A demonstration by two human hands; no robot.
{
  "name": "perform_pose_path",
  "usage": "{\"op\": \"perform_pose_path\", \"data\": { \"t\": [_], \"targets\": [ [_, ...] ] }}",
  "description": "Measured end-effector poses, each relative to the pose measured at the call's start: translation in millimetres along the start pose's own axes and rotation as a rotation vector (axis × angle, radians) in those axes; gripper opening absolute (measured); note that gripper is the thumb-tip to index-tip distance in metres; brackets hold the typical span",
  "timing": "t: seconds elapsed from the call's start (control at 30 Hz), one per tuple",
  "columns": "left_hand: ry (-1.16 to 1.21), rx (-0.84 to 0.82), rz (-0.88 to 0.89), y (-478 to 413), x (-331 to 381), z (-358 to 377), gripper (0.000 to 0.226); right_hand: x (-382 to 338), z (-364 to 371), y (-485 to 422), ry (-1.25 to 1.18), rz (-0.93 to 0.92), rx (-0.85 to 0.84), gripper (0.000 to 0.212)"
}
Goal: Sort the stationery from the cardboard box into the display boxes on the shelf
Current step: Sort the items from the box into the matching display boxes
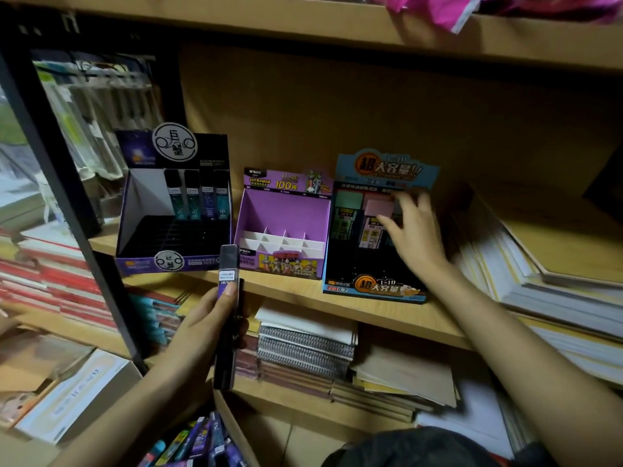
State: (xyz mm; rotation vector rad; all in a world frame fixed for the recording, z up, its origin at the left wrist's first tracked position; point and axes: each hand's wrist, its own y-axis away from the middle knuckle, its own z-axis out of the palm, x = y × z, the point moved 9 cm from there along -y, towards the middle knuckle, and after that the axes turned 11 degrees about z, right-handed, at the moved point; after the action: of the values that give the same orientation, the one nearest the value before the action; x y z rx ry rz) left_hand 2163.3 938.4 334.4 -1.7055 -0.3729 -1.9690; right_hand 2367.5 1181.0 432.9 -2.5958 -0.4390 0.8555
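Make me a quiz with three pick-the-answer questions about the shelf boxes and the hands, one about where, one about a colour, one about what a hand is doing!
1. Where does the purple display box stand?
A. between the other two boxes
B. on the top shelf
C. on the floor

2. What colour is the header card of the right display box?
A. green
B. light blue
C. white

3. What is the left hand doing?
A. resting open
B. holding dark lead cases
C. lifting a notebook

Answers:
1 A, it stands between the dark display box and the right one.
2 B, its top card is light blue.
3 B, its fingers wrap the cases.
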Motion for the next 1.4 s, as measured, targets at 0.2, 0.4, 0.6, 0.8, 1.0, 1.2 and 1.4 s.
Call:
{"op": "perform_pose_path", "data": {
  "t": [0.2, 0.4, 0.6, 0.8, 1.0, 1.2, 1.4],
  "targets": [
    [0.018, -0.011, 0.013, 2.7, 3.9, -1.4, 0.033, 21.4, 54.2, 84.2, 0.237, -0.04, -0.322, 0.06],
    [0.023, -0.032, 0.009, 6.6, -1.1, -7.4, 0.036, 38.0, 41.8, 115.0, 0.298, -0.01, -0.254, 0.051],
    [0.035, -0.043, 0.001, 5.6, -3.6, -15.2, 0.035, 10.1, 22.1, 131.5, 0.302, -0.024, -0.241, 0.058],
    [0.017, -0.114, 0.045, 9.3, 8.2, -18.2, 0.025, -114.4, 27.0, 155.7, -0.568, -0.051, -0.586, 0.009],
    [0.006, -0.113, 0.145, 17.2, 28.2, -43.1, 0.025, -191.2, 84.0, 175.9, -0.956, 0.101, -0.867, 0.01],
    [-0.139, 0.0, 0.211, 14.4, 41.8, -93.2, 0.028, -214.2, 106.8, 159.2, -1.004, 0.157, -0.884, 0.002],
    [-0.214, 0.181, 0.192, 1.9, 30.5, -162.6, 0.022, -261.1, 103.3, 68.6, -0.943, 0.049, -0.583, 0.01]
  ]
}}
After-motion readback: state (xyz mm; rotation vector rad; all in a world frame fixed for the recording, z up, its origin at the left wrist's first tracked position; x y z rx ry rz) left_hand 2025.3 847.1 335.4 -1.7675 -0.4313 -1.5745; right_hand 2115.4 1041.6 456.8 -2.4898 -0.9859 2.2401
